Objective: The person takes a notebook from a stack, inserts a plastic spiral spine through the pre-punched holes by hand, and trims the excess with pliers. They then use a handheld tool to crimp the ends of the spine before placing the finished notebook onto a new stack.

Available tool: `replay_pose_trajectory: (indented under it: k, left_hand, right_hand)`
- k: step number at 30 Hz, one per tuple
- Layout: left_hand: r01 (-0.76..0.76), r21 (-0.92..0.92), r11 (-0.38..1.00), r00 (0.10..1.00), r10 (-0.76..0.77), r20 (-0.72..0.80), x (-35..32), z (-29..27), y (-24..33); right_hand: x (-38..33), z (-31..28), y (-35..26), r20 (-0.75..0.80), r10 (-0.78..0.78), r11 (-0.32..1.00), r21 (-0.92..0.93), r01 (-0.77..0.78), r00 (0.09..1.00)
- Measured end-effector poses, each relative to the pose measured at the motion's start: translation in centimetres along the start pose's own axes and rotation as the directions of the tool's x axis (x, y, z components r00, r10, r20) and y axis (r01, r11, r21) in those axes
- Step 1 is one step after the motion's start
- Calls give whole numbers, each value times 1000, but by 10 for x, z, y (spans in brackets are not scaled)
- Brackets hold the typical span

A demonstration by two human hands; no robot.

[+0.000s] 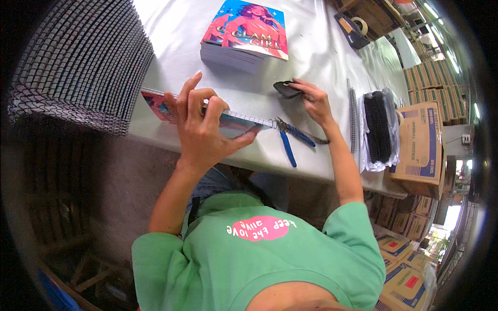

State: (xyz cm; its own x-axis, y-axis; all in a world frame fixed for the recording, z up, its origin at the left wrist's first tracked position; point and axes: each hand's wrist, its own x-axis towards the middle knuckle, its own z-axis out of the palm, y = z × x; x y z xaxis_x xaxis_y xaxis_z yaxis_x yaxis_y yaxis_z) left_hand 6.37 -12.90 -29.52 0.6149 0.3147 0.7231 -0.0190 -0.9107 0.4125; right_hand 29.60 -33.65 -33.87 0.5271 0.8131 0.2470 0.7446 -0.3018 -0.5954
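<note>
Your left hand [199,124] pinches the notebook [228,120] at the counter [316,57] edge; right fingers [303,90] curl on a dark clip [287,89] just beyond the pliers [293,137]. Binding seems underway; next likely needs the pliers.

Left hand [199,124] gripping a notebook [236,123] on edge over the white table [311,57]; right hand [314,101] touching a dark object [287,89]; blue-handled pliers [291,137] between.

Bright daylight comes from the right, glaring on the white-covered counter [171,20]; fisheye bending and dark vignette ring the sharp centre.
</note>
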Motion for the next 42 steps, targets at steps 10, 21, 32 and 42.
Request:
replay_pose_trajectory:
  k: [10, 21, 32, 42]
  left_hand:
    - [4, -37, 999, 999, -6, -45, 8, 1, -2]
    - [-37, -52, 998, 997, 34, -69, 4, 1, -11]
    - [-58, -52, 997, 997, 55, -52, 4, -2, -15]
    - [15, -267, 964, 995, -40, -89, -1, 6, -23]
  right_hand:
    - [9, 18, -80, -43, -194, 453, 882, 128, 980]
    - [26, 12, -108, 185, -285, 762, 639, 105, 941]
    - [38, 8, -128, -125, -517, 346, 874, 341, 847]
    - [62, 24, -119, 75, -219, 884, 436, 166, 973]
